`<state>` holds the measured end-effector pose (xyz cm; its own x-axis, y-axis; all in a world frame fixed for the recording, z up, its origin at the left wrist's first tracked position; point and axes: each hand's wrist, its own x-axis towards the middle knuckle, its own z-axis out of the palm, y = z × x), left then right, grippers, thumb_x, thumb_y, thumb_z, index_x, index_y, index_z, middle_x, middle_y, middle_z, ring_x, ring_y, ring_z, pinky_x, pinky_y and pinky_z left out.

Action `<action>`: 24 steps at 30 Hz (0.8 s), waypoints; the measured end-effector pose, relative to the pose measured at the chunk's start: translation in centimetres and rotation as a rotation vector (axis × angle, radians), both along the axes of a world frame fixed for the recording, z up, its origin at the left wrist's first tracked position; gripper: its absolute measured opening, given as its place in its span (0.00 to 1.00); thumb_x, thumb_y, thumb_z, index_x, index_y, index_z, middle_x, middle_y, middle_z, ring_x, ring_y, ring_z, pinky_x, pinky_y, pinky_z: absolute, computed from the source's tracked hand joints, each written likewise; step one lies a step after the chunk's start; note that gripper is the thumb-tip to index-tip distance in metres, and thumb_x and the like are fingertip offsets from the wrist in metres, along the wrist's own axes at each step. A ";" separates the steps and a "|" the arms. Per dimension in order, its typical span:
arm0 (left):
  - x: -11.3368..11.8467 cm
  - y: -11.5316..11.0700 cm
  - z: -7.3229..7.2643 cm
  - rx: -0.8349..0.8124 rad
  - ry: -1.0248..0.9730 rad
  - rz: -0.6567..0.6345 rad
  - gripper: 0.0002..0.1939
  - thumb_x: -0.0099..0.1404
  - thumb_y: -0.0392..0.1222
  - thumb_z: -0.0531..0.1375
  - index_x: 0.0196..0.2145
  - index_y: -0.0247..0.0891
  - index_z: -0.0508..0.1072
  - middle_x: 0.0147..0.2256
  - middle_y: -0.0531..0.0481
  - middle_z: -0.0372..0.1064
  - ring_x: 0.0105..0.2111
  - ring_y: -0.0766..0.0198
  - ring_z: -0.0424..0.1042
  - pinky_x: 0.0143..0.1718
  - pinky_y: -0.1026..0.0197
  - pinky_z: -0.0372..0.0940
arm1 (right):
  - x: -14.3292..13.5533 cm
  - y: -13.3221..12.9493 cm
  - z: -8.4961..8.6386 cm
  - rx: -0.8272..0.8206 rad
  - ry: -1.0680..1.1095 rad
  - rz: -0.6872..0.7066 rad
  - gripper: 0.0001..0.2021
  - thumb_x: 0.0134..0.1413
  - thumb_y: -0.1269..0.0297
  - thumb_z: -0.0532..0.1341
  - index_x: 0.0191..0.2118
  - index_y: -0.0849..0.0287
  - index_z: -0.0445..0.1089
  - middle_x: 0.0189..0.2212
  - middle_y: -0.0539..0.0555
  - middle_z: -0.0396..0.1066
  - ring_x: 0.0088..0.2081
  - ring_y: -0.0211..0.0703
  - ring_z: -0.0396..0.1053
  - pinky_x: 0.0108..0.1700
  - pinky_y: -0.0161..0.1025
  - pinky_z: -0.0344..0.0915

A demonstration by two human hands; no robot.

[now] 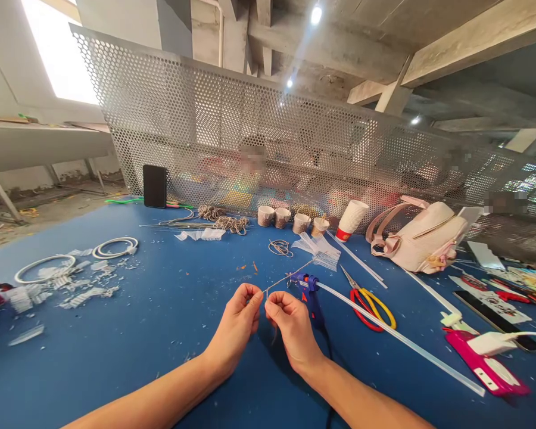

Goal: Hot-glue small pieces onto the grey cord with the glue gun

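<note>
Both hands meet near the middle of the blue table (161,298), close together but apart. My left hand (239,319) is closed, thumb and forefinger pinching a thin brown cord (288,277). My right hand (292,328) also pinches the cord, just right of the left fingertips. From the fingers the cord slants up to the right, and a loose end hangs below the right fingers. Just beyond my right hand lies a blue glue gun (310,286) with a long clear glue stick (402,339) in its back.
Red-and-yellow-handled pliers (373,307) and a pink power strip (486,363) lie right. Behind stand several small cups (265,216), cord bundles (230,223), a pink bag (422,235) and a perforated screen (232,113). White rings (44,269) and scraps lie left.
</note>
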<state>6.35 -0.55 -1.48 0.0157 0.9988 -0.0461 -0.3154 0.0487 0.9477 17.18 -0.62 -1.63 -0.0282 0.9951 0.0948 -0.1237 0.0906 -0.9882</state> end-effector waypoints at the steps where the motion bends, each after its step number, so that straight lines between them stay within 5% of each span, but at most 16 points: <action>1: 0.0 0.0 0.0 -0.005 -0.011 -0.007 0.15 0.55 0.53 0.60 0.26 0.39 0.62 0.16 0.62 0.50 0.16 0.73 0.47 0.17 0.69 0.44 | 0.0 0.0 0.0 -0.008 -0.006 0.002 0.08 0.43 0.61 0.61 0.24 0.60 0.66 0.18 0.45 0.59 0.22 0.33 0.52 0.23 0.32 0.50; 9: -0.3 0.2 0.3 -0.081 -0.171 -0.115 0.16 0.52 0.50 0.64 0.25 0.38 0.63 0.17 0.62 0.47 0.17 0.74 0.44 0.16 0.70 0.41 | -0.3 0.3 -0.1 -0.081 0.057 0.043 0.07 0.42 0.63 0.62 0.23 0.61 0.67 0.17 0.46 0.61 0.21 0.33 0.52 0.24 0.33 0.49; 24: -0.8 0.6 1.2 -0.025 -0.122 -0.155 0.14 0.53 0.50 0.63 0.25 0.37 0.65 0.16 0.60 0.52 0.17 0.74 0.48 0.17 0.70 0.47 | -0.1 1.0 -0.4 -0.121 0.007 0.088 0.11 0.44 0.57 0.63 0.23 0.60 0.65 0.16 0.45 0.60 0.19 0.32 0.52 0.22 0.33 0.49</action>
